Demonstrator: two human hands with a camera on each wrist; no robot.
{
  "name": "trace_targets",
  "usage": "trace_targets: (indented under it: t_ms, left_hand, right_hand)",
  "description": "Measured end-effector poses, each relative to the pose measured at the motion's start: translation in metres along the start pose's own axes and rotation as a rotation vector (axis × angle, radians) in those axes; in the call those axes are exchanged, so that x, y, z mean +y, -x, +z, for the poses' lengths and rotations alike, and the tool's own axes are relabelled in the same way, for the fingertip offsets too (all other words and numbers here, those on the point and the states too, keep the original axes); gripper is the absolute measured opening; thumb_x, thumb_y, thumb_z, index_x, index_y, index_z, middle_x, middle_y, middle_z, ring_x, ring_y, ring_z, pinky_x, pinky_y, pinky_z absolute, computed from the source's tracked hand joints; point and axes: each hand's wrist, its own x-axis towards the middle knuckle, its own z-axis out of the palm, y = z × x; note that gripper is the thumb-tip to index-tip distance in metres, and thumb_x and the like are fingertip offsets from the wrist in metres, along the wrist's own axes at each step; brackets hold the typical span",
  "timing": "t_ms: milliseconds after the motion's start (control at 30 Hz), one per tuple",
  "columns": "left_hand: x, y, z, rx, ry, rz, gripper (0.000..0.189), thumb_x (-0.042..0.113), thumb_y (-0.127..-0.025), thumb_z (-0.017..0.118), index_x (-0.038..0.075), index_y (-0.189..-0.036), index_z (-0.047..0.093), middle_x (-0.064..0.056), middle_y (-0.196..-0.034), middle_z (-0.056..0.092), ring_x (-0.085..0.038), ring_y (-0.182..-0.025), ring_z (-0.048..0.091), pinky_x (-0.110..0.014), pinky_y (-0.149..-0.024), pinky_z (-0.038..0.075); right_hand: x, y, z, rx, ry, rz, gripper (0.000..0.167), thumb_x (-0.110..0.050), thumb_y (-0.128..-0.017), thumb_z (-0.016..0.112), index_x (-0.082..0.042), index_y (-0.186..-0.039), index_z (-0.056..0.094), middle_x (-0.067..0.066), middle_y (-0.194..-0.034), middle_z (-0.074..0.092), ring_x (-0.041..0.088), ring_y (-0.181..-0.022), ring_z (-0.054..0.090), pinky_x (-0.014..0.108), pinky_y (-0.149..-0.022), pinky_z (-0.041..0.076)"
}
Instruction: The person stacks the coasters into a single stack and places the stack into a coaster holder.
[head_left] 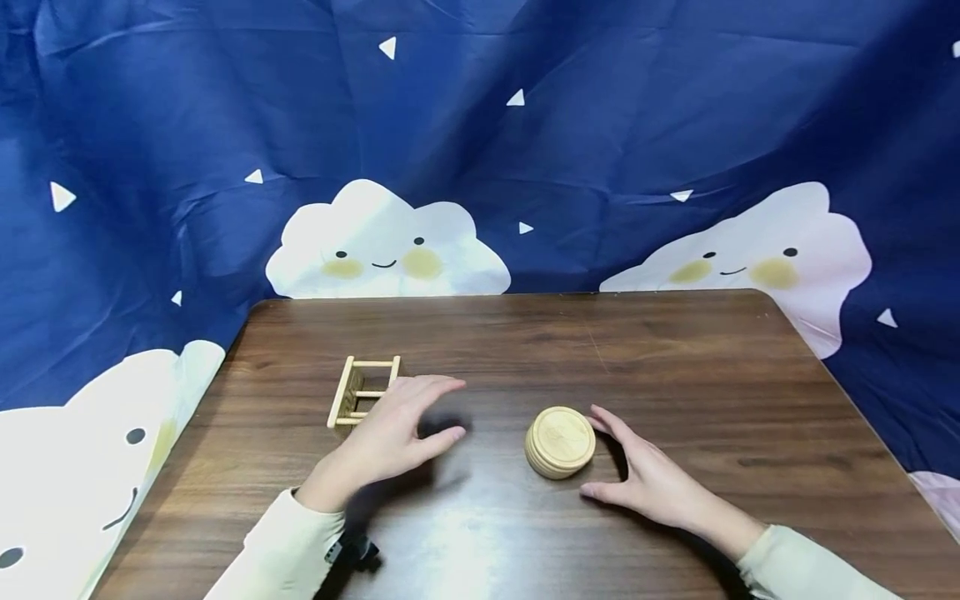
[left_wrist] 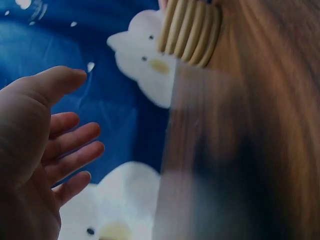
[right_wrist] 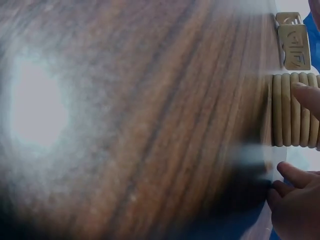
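A stack of several round, light wooden coasters (head_left: 561,438) stands on the table, right of the middle. My right hand (head_left: 656,479) is at the stack's right side, thumb and fingers spread apart; whether a fingertip touches it I cannot tell. In the right wrist view the thumb overlaps the ribbed side of the coaster stack (right_wrist: 285,125). To the left, my left hand (head_left: 390,429) hovers with relaxed fingers, holding nothing. It partly hides a small wooden rack (head_left: 345,392) with thin bars behind it. The left wrist view has the coasters (left_wrist: 187,32) at the top.
The dark wood-grain table (head_left: 675,358) has rounded far corners. Behind it hangs a blue curtain (head_left: 585,150) with smiling white clouds and small white triangles. A black strap with a small device (head_left: 352,552) is at the left cuff.
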Motion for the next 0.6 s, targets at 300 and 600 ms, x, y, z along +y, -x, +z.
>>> trace_targets:
  t_ms: [300,600]
  left_hand:
    - [0.03,-0.032,0.028,-0.135,-0.03,0.082,0.064,0.047,-0.099,0.076,0.009,-0.149,0.061,-0.006,-0.146,0.069,-0.023,-0.138,0.062,-0.046,-0.116,0.046]
    - [0.056,-0.053,0.052,-0.22,-0.085,0.147,0.076,0.058,-0.098,0.074,0.01,-0.154,0.055,-0.005,-0.151,0.064,-0.022,-0.143,0.059,-0.043,-0.115,0.048]
  right_hand:
    - [0.002,-0.009,0.006,-0.021,-0.043,-0.004,0.115,-0.035,-0.082,0.096,0.004,-0.166,0.028,0.021,-0.159,0.056,0.043,-0.149,0.051,0.06,-0.118,0.042]
    - [0.003,-0.018,0.021,-0.031,-0.086,-0.013,0.12,-0.033,-0.081,0.097,0.001,-0.168,0.022,0.029,-0.162,0.048,0.047,-0.147,0.052,0.066,-0.115,0.044]
